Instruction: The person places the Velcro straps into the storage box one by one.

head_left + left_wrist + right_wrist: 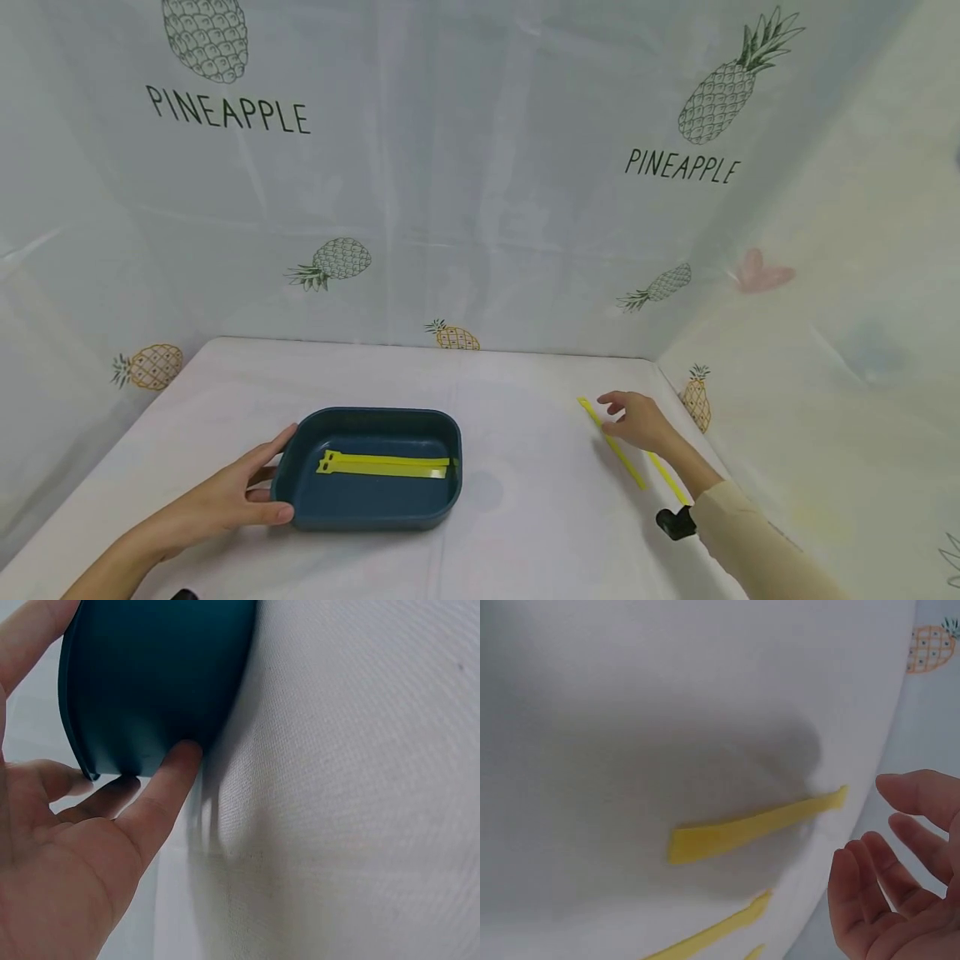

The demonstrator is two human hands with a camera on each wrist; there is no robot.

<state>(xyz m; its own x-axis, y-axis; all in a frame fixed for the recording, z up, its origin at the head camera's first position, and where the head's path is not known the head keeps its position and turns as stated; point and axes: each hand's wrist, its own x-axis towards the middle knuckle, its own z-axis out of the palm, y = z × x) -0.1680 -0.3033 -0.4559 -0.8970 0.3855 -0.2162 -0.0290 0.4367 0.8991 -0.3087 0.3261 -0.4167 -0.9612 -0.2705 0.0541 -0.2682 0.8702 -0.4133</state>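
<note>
A dark blue-green rectangular tray (pixel 375 523) rests on the table at centre left. My left hand (pixel 225 498) grips its left end, thumb at the front corner and fingers toward the back corner; in the left wrist view a fingertip (pixel 184 754) presses the tray wall (pixel 161 682). Inside the tray lie two yellow cable straps (pixel 386 467) with slotted heads, side by side. My right hand (pixel 637 422) hovers over the table's right side with loosely bent fingers and nothing in them. Beneath it a yellow cable strap (pixel 742 829) lies on the table.
Another yellow strap (pixel 666 477) lies to the right, partly behind the right forearm. In the right wrist view a further yellow tip (pixel 755 952) shows at the bottom edge. Pineapple-printed sheeting (pixel 480 208) stands round the white table (pixel 517 533) at the back and sides.
</note>
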